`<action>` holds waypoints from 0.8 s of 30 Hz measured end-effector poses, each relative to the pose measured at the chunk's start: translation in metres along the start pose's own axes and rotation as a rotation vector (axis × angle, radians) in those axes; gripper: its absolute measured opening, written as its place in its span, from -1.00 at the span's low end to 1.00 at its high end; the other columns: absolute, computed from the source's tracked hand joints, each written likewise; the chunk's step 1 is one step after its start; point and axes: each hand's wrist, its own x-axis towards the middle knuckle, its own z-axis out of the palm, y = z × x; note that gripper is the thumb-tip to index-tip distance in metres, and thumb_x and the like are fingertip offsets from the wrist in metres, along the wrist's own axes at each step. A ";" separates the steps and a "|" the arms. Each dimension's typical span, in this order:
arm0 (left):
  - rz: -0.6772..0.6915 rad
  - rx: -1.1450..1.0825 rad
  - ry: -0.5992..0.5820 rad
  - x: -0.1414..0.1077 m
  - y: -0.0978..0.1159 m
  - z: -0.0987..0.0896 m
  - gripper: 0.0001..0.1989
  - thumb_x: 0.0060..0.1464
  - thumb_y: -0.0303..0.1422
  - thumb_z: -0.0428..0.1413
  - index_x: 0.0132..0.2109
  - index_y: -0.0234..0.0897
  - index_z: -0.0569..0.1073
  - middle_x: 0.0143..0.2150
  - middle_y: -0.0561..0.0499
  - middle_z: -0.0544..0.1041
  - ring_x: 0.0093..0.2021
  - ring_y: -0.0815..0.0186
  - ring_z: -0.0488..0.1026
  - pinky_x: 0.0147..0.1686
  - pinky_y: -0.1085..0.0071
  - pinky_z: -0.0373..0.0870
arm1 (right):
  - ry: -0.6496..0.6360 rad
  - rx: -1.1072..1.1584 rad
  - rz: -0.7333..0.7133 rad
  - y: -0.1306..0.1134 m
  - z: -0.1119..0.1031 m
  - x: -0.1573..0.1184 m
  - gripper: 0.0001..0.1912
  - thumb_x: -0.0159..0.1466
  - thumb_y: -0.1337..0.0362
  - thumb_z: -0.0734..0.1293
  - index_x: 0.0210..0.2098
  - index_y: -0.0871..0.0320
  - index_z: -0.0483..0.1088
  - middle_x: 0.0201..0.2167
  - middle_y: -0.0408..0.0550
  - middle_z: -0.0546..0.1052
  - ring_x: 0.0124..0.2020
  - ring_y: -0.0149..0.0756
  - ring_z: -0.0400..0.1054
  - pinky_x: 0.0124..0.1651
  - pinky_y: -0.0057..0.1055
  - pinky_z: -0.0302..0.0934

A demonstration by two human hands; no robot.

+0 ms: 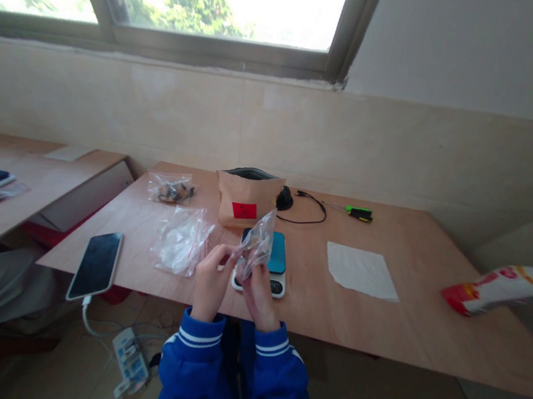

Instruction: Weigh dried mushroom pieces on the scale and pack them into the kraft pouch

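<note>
From my distant seat I look through the head camera at two bare hands above the table [410, 316]. The left hand [211, 280] has its thumb and fingers pinched together on the left side of a small plastic bag [259, 244]. The right hand [259, 294] is closed on the lower part of this same bag. Something small is inside it, but I cannot tell what. The bag is held upright in front of the blue-topped scale [278, 255]; whether it touches the scale, I cannot tell. Just behind the scale stands an open brown paper bag [231, 195] with a red label [244, 211]. Near the left hand I see loose clear bags [179, 243], and farther to the left a phone [97, 262], which reaches past the front edge. A white sheet [361, 272] lies to the right of the scale.
</note>
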 end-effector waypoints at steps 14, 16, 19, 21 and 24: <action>-0.325 -0.591 0.427 0.006 -0.028 -0.020 -0.68 -0.04 -0.17 0.22 -0.25 -0.27 0.34 -0.31 0.01 0.54 -0.35 0.40 0.49 -0.34 0.51 0.41 | 0.026 0.076 0.062 -0.019 -0.017 -0.002 -0.67 0.05 0.04 0.47 -0.37 0.13 0.38 -0.52 -0.23 0.43 -0.56 -0.52 0.28 -0.54 -0.58 0.17; -0.329 -0.596 0.495 0.015 -0.036 -0.034 -0.69 -0.03 -0.20 0.20 -0.21 -0.28 0.34 -0.29 0.00 0.54 -0.38 0.41 0.48 -0.37 0.50 0.40 | 0.039 0.094 0.062 -0.023 -0.020 -0.002 -0.69 0.05 0.05 0.47 -0.39 0.13 0.40 -0.51 -0.21 0.45 -0.55 -0.51 0.29 -0.52 -0.56 0.20; -0.410 -0.482 0.589 0.030 -0.051 -0.060 -0.78 0.02 -0.30 0.09 -0.17 -0.29 0.33 -0.31 -0.01 0.52 -0.42 0.39 0.48 -0.38 0.44 0.42 | 0.071 0.110 0.058 -0.029 -0.024 -0.001 -0.70 0.04 0.08 0.48 -0.38 0.12 0.41 -0.51 -0.21 0.46 -0.55 -0.50 0.30 -0.53 -0.56 0.20; -0.543 -0.241 0.588 0.037 -0.061 -0.077 -0.75 0.00 -0.39 0.05 -0.12 -0.32 0.32 -0.29 -0.07 0.51 -0.39 0.32 0.50 -0.34 0.36 0.45 | 0.083 0.126 0.055 -0.033 -0.027 -0.001 -0.70 0.04 0.08 0.49 -0.37 0.12 0.42 -0.51 -0.21 0.46 -0.55 -0.49 0.30 -0.54 -0.56 0.19; -0.616 0.105 0.623 0.041 -0.066 -0.095 -0.50 -0.07 -0.45 0.10 0.07 -0.39 0.26 -0.06 -0.26 0.45 -0.10 0.11 0.48 -0.14 0.15 0.45 | 0.097 0.134 0.035 -0.039 -0.032 0.000 -0.70 0.04 0.08 0.48 -0.36 0.12 0.42 -0.51 -0.21 0.47 -0.55 -0.49 0.31 -0.53 -0.56 0.20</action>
